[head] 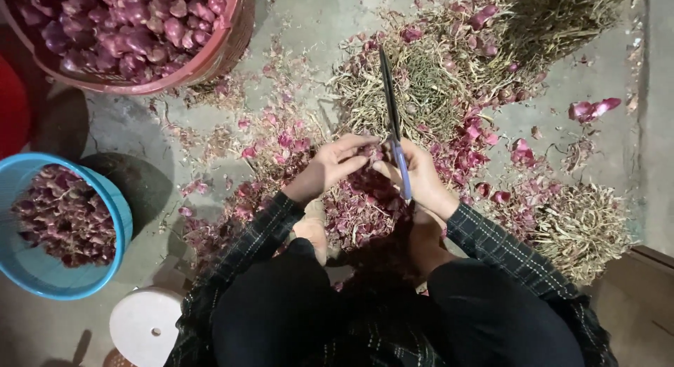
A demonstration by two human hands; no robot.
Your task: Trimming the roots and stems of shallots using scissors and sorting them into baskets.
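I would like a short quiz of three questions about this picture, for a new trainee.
1. True or false: the right hand holds a knife with its blade pointing away from the person.
2. Which container holds shallots on the person's left? A) blue basket B) white lid C) a metal pot
3. Fill in: the left hand holds a small ____ against the blade.

Key: 1 true; 2 A; 3 shallot
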